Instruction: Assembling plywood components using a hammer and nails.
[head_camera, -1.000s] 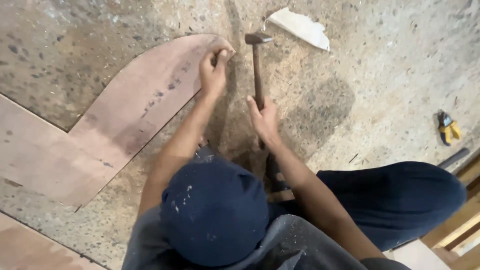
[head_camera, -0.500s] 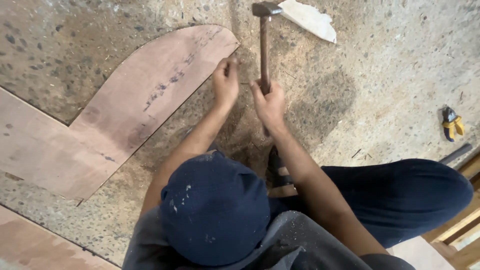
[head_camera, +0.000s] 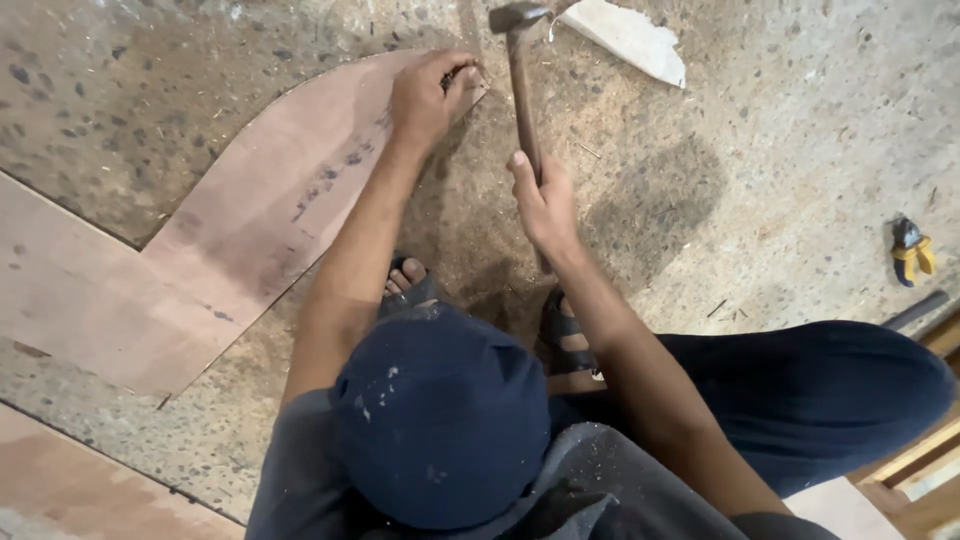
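Hammer (head_camera: 522, 90): wooden handle, metal head at the top of the view, handle running roughly straight down the frame toward the person. Head sits above the speckled stone floor (head_camera: 780, 180), just right of the rounded end of a plywood board (head_camera: 260, 210). Whether the head touches the floor or is raised cannot be told from this angle.

Right hand (head_camera: 545, 205): fingers wrapped closed around the lower part of the hammer handle, thumb laid along the shaft pointing toward the head.

Left hand (head_camera: 428, 95): resting at the curved tip of the plywood board, fingers pinched together on something small and dark at the board's edge. The item is too small to identify. Hand lies just left of the hammer head, the two near but apart.

Plywood board: flat on the floor, pinkish-brown with dark smudges, curved end toward the hammer, widening into a larger angular panel at the left of the frame.

Person: crouched, seen from above, dark blue cap (head_camera: 440, 415) flecked with pale specks, grey shirt, dark trousers, sandalled feet (head_camera: 565, 335) below the hands.

Surroundings: a white broken scrap (head_camera: 630, 38) lies on the floor just right of the hammer head. Yellow-handled pliers (head_camera: 910, 250) lie well apart at the right edge. Sawdust scattered on the floor around the hands.
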